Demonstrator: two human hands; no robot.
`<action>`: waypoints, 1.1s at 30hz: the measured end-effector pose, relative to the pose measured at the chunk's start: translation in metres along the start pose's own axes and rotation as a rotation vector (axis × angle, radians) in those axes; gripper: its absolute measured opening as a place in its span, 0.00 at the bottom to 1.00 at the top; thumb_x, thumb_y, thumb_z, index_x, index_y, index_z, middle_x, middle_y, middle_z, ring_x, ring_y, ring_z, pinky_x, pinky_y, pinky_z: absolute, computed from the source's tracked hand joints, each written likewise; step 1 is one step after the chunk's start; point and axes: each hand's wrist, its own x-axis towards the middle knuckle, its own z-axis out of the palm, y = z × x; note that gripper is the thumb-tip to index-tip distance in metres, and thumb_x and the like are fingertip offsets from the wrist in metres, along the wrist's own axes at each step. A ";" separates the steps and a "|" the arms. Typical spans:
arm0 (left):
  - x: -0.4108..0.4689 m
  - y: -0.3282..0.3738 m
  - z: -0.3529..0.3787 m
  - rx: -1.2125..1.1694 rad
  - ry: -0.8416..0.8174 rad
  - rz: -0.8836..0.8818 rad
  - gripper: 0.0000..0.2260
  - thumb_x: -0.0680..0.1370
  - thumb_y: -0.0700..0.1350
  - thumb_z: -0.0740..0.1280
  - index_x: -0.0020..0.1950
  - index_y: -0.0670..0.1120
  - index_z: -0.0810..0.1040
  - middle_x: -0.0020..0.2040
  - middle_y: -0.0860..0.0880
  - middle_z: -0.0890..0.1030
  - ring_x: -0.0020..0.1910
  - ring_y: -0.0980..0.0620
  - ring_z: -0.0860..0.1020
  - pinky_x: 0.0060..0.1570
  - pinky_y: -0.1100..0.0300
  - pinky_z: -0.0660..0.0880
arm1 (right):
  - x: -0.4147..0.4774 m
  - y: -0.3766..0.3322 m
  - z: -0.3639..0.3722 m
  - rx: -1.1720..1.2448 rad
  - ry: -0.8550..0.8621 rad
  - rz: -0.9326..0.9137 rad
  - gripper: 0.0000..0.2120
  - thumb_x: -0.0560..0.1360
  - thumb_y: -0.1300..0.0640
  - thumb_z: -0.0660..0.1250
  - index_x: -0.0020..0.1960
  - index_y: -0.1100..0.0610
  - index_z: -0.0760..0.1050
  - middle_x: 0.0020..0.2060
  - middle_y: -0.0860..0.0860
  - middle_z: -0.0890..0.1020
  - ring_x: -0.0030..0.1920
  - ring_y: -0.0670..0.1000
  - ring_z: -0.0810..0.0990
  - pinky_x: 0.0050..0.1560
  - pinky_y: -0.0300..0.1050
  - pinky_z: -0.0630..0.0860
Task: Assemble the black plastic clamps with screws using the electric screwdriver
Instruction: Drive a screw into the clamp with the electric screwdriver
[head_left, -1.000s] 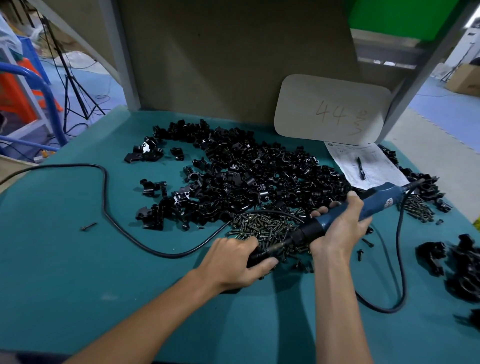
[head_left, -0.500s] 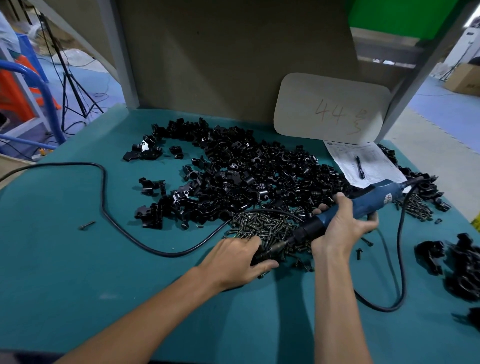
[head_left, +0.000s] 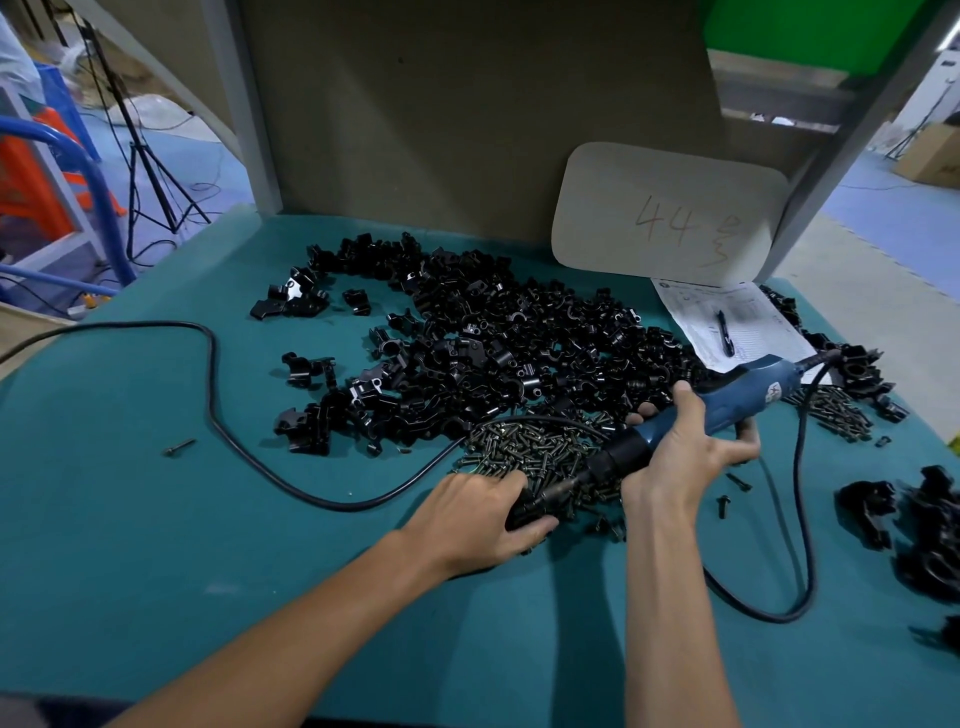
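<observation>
Starting at the left edge, a thick black power cable (head_left: 210, 374) snakes across the teal-covered table (head_left: 156, 545), and one small loose dark metal screw (head_left: 179, 447) lies alone beside it. Further right, a wide pile of loose black plastic clamp halves (head_left: 493, 353) covers the middle of the table. Just in front of the pile sits a heap of dark metal screws (head_left: 540, 449).

At the near edge of that heap the left grip (head_left: 472, 522) is closed, palm down, over a single black plastic clamp piece (head_left: 527, 514). The fingers curl round it, the thumb lies along its near side, and most of the piece is hidden. The metal bit of the blue-bodied electric screwdriver with a black collar (head_left: 737, 392) slants down leftward and meets that piece under the fingers. The exact contact point cannot be seen.

The right grip (head_left: 680, 457) is wrapped round the screwdriver's body behind the collar, thumb lying up along the top and fingers curled underneath. The tool is held low over the screws and tilted. A black cord (head_left: 802, 519) leaves its rear end and loops down across the table to the right of the forearm.

Behind, a beige rounded board marked "44" (head_left: 670, 218) leans against the back panel. A printed white paper sheet (head_left: 753, 322) with a dark pen (head_left: 724, 332) on it lies just below the board. A smaller scatter of dark screws (head_left: 836, 410) lies right of the screwdriver, and a cluster of black clamps (head_left: 930, 535) sits at the far right edge.
</observation>
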 end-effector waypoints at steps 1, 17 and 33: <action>0.000 0.000 0.000 -0.003 -0.006 -0.001 0.18 0.80 0.67 0.56 0.44 0.53 0.64 0.30 0.55 0.72 0.26 0.55 0.69 0.32 0.58 0.63 | 0.000 0.000 0.000 0.001 0.001 0.002 0.32 0.74 0.62 0.73 0.70 0.49 0.58 0.49 0.57 0.80 0.31 0.51 0.79 0.37 0.49 0.79; 0.000 0.000 -0.004 -0.019 -0.009 -0.026 0.16 0.78 0.63 0.59 0.43 0.51 0.70 0.26 0.57 0.69 0.23 0.58 0.67 0.28 0.62 0.59 | -0.005 -0.007 0.003 0.012 -0.039 0.100 0.15 0.73 0.55 0.70 0.56 0.54 0.69 0.32 0.50 0.75 0.28 0.50 0.73 0.28 0.43 0.72; 0.000 0.000 -0.004 0.013 0.008 -0.022 0.18 0.75 0.66 0.54 0.41 0.51 0.68 0.26 0.56 0.67 0.23 0.55 0.66 0.30 0.58 0.60 | -0.006 -0.005 0.001 0.022 -0.045 0.088 0.15 0.74 0.54 0.70 0.57 0.54 0.69 0.30 0.49 0.75 0.27 0.49 0.73 0.28 0.42 0.72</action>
